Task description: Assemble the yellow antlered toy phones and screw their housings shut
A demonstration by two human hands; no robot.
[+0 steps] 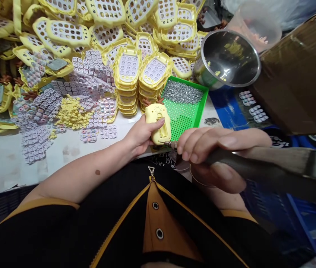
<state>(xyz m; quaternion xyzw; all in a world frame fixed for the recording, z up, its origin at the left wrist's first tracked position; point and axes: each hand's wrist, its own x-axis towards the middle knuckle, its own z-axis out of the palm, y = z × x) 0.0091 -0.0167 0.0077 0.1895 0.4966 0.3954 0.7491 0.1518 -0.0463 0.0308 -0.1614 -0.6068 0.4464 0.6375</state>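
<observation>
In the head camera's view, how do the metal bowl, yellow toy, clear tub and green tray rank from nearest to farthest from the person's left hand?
1. Yellow toy: held in the left hand.
2. Green tray: just to the right of the toy.
3. Metal bowl: farther back, beyond the tray on the right.
4. Clear tub: behind the bowl, farthest.

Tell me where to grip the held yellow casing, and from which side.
Grip the yellow casing probably by its left edge, from the left, thumb over the face, as the left hand does: the driver points at its lower end; brown antlers jut from the top.
</observation>
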